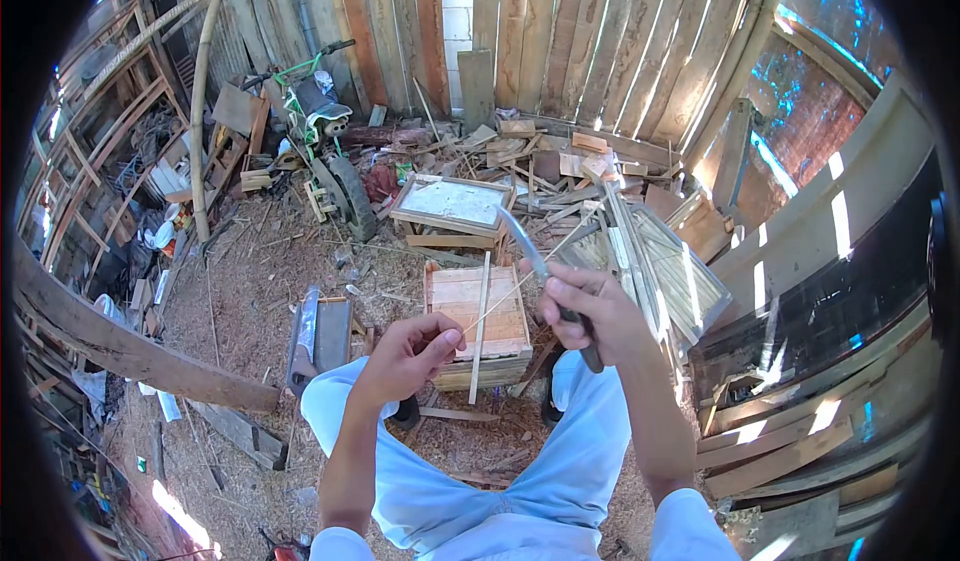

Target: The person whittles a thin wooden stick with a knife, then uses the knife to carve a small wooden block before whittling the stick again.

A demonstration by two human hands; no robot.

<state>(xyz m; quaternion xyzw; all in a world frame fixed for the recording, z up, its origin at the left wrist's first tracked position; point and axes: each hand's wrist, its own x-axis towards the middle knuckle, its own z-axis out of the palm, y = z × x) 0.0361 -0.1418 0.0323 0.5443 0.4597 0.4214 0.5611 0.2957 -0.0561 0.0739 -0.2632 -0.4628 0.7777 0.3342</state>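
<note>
My right hand (592, 309) is closed around the dark handle of a knife (522, 238), its blade pointing up and to the left. My left hand (412, 357) pinches one end of a thin wooden stick (497, 304). From there the stick slants up to the right, past the knife; whether the blade touches it I cannot tell. Below both hands, between my knees, stands a wooden box (510, 323) with a pale top. A narrow wooden strip (481, 336) lies lengthwise across it.
A wide blade (307, 323) with a handle lies by my left knee, beside a dark rectangular panel (332, 333). Ahead is a wooden frame with a whitish panel (447, 201). A bicycle (340, 186) and scrap wood (560, 166) stand near the plank wall. Shavings cover the floor (230, 301).
</note>
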